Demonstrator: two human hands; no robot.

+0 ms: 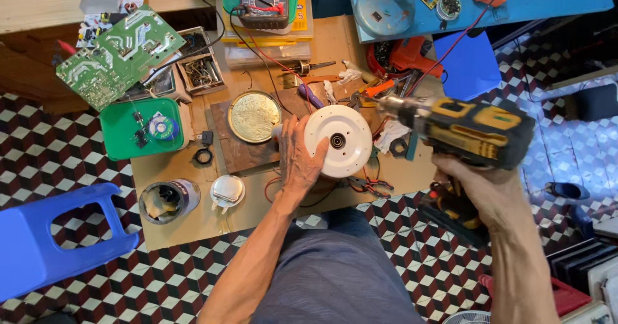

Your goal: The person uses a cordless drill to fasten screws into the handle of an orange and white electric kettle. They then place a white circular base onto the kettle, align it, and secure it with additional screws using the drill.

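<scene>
Left hand (299, 160) clamped on rim of white round motor housing (339, 140), right hand (479, 189) gripping yellow-black drill (473, 131) just beside it; housing likely rigid, heavy, smooth-sided, best held by rim.

Drill (476, 131) tip — motion-blurred

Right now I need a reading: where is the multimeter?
In the head view, the multimeter sits at the top centre, on a yellow case, right of the green circuit board.
</scene>
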